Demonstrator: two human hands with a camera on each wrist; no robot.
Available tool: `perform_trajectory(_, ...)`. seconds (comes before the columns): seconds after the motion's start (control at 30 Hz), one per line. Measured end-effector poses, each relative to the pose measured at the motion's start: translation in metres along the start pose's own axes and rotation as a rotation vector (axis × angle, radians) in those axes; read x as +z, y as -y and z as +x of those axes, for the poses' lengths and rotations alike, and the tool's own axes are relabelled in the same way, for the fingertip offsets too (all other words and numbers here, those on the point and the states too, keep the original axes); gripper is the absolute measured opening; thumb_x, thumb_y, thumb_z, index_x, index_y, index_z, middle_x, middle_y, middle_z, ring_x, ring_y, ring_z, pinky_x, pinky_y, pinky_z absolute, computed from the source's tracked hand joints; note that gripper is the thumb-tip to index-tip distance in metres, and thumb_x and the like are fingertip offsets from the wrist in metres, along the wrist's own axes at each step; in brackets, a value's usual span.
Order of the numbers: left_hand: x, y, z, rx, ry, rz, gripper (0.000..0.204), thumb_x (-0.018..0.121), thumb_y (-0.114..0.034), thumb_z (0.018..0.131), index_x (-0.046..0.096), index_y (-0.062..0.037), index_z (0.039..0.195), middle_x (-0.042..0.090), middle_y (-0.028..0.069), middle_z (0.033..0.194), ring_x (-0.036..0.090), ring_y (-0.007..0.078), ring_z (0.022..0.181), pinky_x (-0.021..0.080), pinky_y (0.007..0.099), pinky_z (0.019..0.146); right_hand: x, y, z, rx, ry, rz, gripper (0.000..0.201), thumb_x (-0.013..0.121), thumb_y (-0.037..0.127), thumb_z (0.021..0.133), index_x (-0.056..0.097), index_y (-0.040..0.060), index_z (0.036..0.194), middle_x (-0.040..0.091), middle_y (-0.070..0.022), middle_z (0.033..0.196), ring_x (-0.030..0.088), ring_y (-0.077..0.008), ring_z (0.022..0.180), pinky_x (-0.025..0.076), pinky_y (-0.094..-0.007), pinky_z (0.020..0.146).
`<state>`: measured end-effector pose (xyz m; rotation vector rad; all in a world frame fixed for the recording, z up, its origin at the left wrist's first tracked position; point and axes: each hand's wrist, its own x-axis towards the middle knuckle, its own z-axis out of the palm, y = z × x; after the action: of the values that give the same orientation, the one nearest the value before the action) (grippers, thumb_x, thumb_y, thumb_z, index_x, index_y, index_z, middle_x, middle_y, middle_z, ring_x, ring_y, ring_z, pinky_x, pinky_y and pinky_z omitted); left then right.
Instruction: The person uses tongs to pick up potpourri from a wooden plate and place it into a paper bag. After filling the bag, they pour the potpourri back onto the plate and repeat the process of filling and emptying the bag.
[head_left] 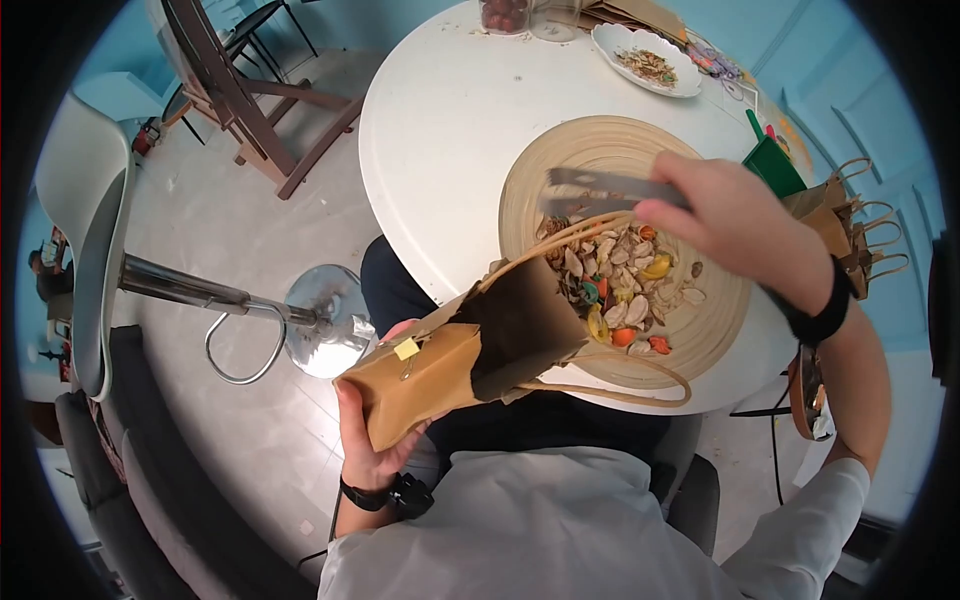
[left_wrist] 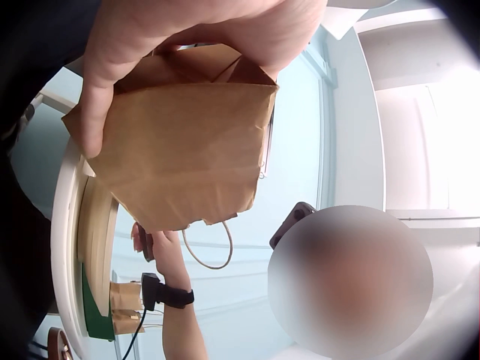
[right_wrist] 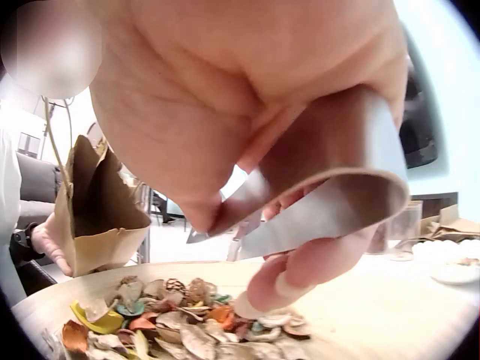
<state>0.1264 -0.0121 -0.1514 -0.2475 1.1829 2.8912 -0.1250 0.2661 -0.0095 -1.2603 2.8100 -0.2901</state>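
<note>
My left hand (head_left: 372,458) grips a brown paper bag (head_left: 425,385) from beneath. The bag is tilted, its mouth facing the round wooden tray (head_left: 718,335), and its twisted handles reach over the tray's edge. A small yellow tag and a clip show on its side. In my right hand (head_left: 735,215) are metal tongs (head_left: 605,185), held over the tray with their tips toward the left. Below them lies a heap of potpourri (right_wrist: 199,337): pale dried petals with orange, yellow and green pieces and a small cone. Nothing shows between the tong tips.
On the white table (head_left: 430,150) stand a scalloped white dish (head_left: 685,82) with small dried bits and a jar (head_left: 505,14) of dark red things. A green container (head_left: 772,166) and several paper bags (head_left: 825,208) are at the right. A stool (head_left: 85,190) stands left.
</note>
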Motion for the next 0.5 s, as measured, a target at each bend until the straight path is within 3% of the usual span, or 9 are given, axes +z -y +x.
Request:
perform_trajectory(0.03,-0.001,0.000,0.000,0.011,0.008,-0.001,0.090,0.037,-0.072,0.093,0.024,-0.0044,0.151,0.033,0.0219,0.152,0.039,0.0440,0.136,0.035,0.0683,0.106,0.007,0.007,0.001,-0.057,-0.009,-0.023,0.042,0.062,0.043,0.092,0.056,0.0013,0.089,0.061,-0.0164,0.068,0.061,-0.0376,0.068,0.045,-0.0449,0.060)
perform_trajectory(0.27,-0.011,0.002,-0.002,0.045,0.016,-0.065,0.086,0.035,-0.070,0.095,0.024,-0.0053,0.151,0.033,0.0200,0.152,0.039,0.0430,0.136,0.036,0.0685,0.105,0.011,0.006,-0.022,-0.014,0.111,-0.111,0.036,0.065,0.038,0.090,0.056,0.0036,0.092,0.064,-0.0140,0.076,0.063,-0.0358,0.076,0.049,-0.0455,0.066)
perform_trajectory(0.33,-0.016,0.002,-0.003,0.046,0.013,-0.063,0.085,0.034,-0.069,0.095,0.025,-0.0056,0.151,0.035,0.0194,0.152,0.040,0.0420,0.136,0.037,0.0684,0.105,0.000,0.002,-0.036,0.081,0.198,-0.120,0.034,0.066,0.036,0.089,0.056,0.0034,0.093,0.064,-0.0140,0.078,0.063,-0.0355,0.077,0.048,-0.0450,0.065)
perform_trajectory(0.5,-0.015,0.003,-0.004,0.039,0.002,-0.042,0.081,0.033,-0.067,0.097,0.028,-0.0066,0.150,0.038,0.0187,0.150,0.041,0.0399,0.136,0.037,0.0683,0.104,-0.019,-0.019,-0.037,0.165,0.166,-0.130,0.032,0.062,0.034,0.093,0.054,0.0029,0.094,0.063,-0.0164,0.079,0.062,-0.0369,0.079,0.047,-0.0447,0.067)
